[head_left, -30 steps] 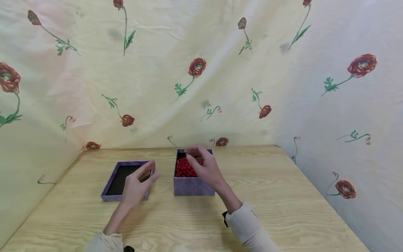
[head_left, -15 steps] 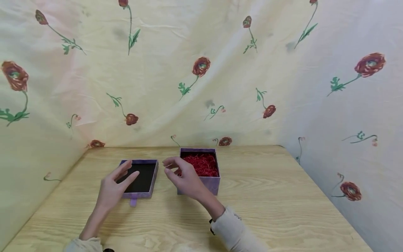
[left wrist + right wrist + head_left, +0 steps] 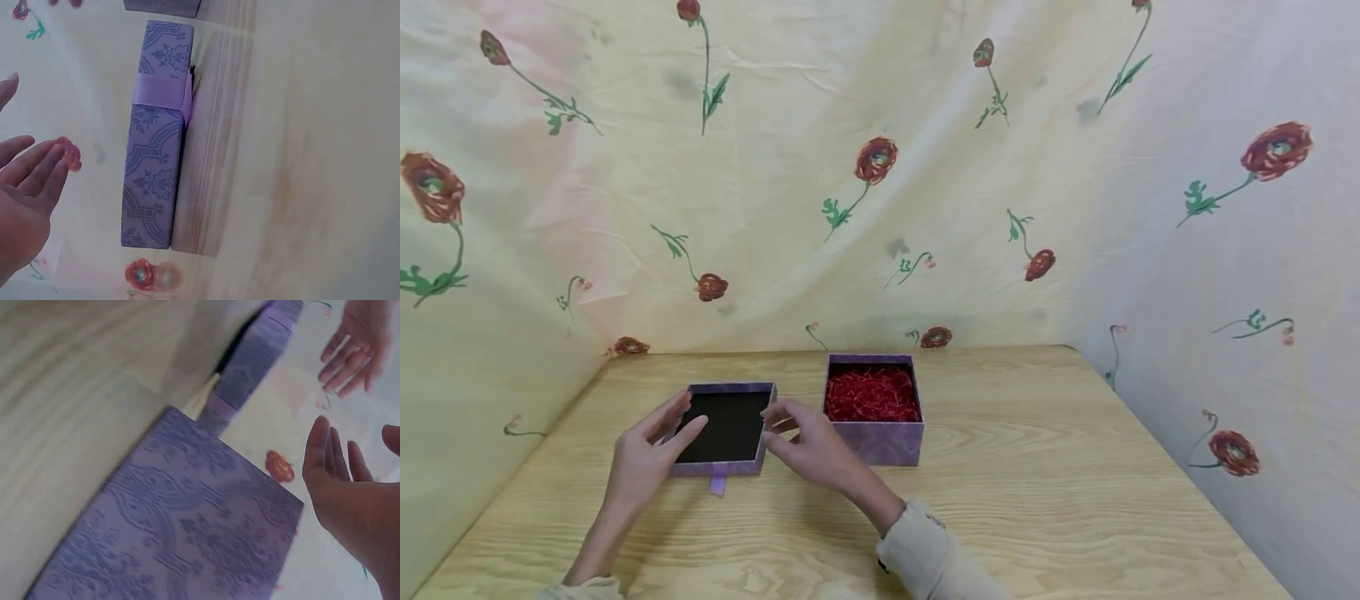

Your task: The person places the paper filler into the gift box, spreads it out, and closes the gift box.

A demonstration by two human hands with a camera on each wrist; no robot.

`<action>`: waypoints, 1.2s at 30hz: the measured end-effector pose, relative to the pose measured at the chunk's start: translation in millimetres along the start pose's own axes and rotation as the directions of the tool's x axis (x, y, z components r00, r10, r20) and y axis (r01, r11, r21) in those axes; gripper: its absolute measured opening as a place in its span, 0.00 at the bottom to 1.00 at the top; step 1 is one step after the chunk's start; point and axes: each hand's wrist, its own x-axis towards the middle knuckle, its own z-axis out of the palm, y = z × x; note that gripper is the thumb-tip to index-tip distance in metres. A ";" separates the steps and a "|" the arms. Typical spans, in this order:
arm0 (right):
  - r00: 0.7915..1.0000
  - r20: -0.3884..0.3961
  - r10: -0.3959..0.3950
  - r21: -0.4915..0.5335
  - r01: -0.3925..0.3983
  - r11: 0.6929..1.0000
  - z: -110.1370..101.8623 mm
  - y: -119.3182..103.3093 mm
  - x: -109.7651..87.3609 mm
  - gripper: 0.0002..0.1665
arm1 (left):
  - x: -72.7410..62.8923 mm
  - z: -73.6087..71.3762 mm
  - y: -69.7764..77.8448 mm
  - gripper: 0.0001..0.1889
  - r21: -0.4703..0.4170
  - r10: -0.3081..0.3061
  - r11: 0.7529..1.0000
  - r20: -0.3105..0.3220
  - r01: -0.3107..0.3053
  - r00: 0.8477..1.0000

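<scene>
A shallow purple box lid (image 3: pixel 730 387) lies inner side up on the table, its black lining showing. From its front hangs a lilac ribbon tab (image 3: pixel 718 483), also visible as a ribbon band (image 3: pixel 159 92) in the left wrist view. My left hand (image 3: pixel 638 467) is at the lid's left side, fingers extended and thumb apart. At the right side is my right hand (image 3: pixel 812 446), fingers loosely bent. Both wrist views show the palms above the lid (image 3: pixel 150 156) with nothing in them. Whether fingertips touch the lid cannot be told.
To the lid's right stands an uncovered purple box (image 3: pixel 872 442) filled with red shredded paper (image 3: pixel 868 393). Both sit on a pale wooden table (image 3: pixel 1037 483). Flower-patterned cloth (image 3: pixel 775 167) hangs behind the table and along both sides.
My left hand has shifted left, from over the lid to its left side. My right hand has moved left from above the box to the lid's right side. The camera view has shifted slightly.
</scene>
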 end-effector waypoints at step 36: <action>0.928 0.176 0.328 -0.153 -0.303 0.941 20.4 24.3 18.2 0.45 | -10.1 -32.0 -38.3 0.48 0.229 -0.235 0.956 0.222 0.184 0.946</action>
